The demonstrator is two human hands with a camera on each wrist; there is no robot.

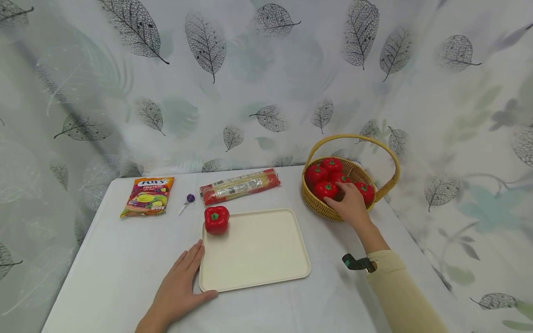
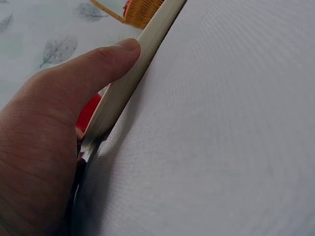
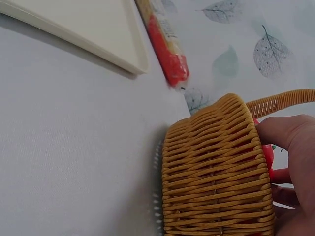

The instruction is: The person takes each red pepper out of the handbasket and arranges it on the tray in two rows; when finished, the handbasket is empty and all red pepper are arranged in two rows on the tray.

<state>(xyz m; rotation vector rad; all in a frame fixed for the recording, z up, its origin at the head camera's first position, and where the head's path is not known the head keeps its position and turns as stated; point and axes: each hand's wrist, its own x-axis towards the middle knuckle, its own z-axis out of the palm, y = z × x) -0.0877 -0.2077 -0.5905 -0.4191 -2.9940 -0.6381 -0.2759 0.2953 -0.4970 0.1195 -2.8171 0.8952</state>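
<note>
My left hand (image 1: 179,282) rests at the near left corner of a cream tray (image 1: 256,249). Its fingers lie along the left edge and the thumb (image 2: 110,61) touches the front rim. One red bell pepper (image 1: 216,220) sits on the tray's far left corner. On the right, my right hand (image 1: 350,203) reaches over the near rim of a wicker basket (image 1: 314,206), thumb and fingers apart among several red bell peppers (image 1: 316,175). In the right wrist view, the basket wall (image 3: 216,167) hides part of the peppers beside the fingertips.
A long packet (image 1: 240,186) with red ends lies behind the tray. To its left are a purple lollipop (image 1: 190,198) and a candy bag (image 1: 148,196). The basket's tall handle (image 1: 354,136) arches above the peppers. A leaf-print curtain (image 1: 250,92) hangs behind the white-covered table (image 1: 125,259).
</note>
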